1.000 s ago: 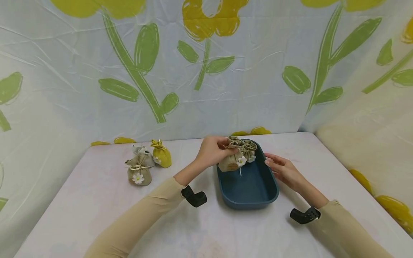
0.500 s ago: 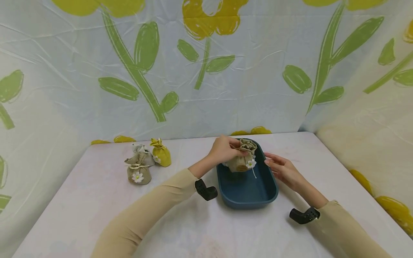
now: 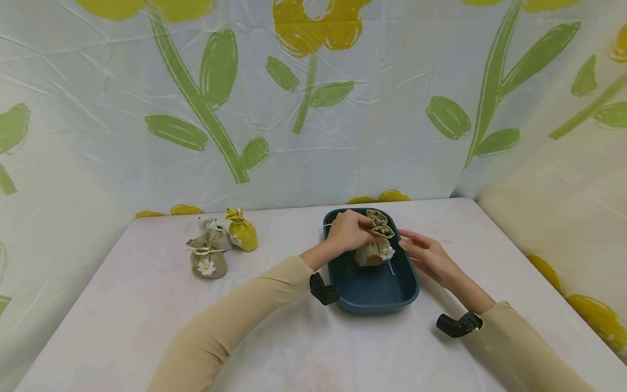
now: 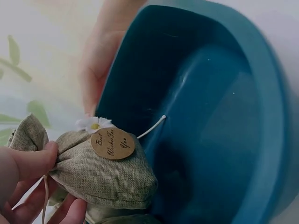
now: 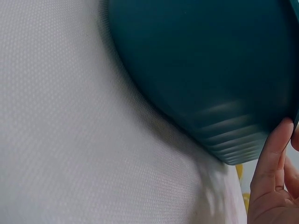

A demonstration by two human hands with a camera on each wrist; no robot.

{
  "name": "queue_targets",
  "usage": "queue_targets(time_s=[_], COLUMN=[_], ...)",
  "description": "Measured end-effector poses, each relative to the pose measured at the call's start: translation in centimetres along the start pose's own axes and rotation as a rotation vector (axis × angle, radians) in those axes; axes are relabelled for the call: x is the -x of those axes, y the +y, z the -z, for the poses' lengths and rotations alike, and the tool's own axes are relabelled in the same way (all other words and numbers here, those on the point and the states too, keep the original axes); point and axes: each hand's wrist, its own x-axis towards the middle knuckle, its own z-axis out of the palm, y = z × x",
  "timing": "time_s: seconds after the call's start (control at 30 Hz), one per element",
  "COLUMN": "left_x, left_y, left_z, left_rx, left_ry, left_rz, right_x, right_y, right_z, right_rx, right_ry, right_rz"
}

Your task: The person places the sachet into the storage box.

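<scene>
My left hand (image 3: 350,231) is inside the far half of the blue plastic basin (image 3: 374,307), pinching the gathered neck of a beige drawstring pouch (image 3: 369,255). In the left wrist view, that pouch (image 4: 110,175) shows a white flower and a round brown tag; its body hangs tilted over the basin floor. Behind it, another beige pouch (image 3: 376,217) is partly hidden by my hand. On the basin's right side, my right hand (image 3: 431,260) touches the outer wall near the rim with its fingers fairly straight. The right wrist view shows a fingertip (image 5: 282,128) against that wall.
On the table's left stand a tan pouch with a flower (image 3: 208,261), a grey-white pouch (image 3: 221,235) behind it and a yellow pouch (image 3: 243,233). A flower-printed cloth (image 3: 372,136) hangs behind the white table (image 3: 274,348).
My left hand has moved right and slightly down with the beige pouch, bringing it lower into the basin. My right hand has stayed at the basin's side.
</scene>
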Motion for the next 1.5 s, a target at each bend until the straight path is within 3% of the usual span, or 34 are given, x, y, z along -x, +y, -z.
queue_targets(time_s=[0.23, 0.5, 0.97, 1.17, 1.5], left_x=[0.0, -0.4, -0.9, -0.9, -1.1], left_y=[0.3, 0.1, -0.1, 0.1, 0.2], left_z=[-0.9, -1.7, -2.4, -2.3, -2.1], left_rx=[-0.068, -0.059, -0.07, -0.118, -0.104], left_ry=[0.015, 0.034, 0.032, 0.046, -0.012], left_rz=[-0.022, -0.101, -0.043, -0.045, -0.022], right_x=[0.1, 0.1, 0.1, 0.2, 0.1], right_y=[0.0, -0.1, -0.1, -0.2, -0.1], right_z=[0.1, -0.1, -0.3, -0.3, 0.0], right_rx=[0.004, -0.01, -0.031, -0.02, 0.01], right_ry=[-0.001, -0.008, -0.013, -0.006, 0.004], right_rz=[-0.001, 0.008, 0.016, 0.01, -0.005])
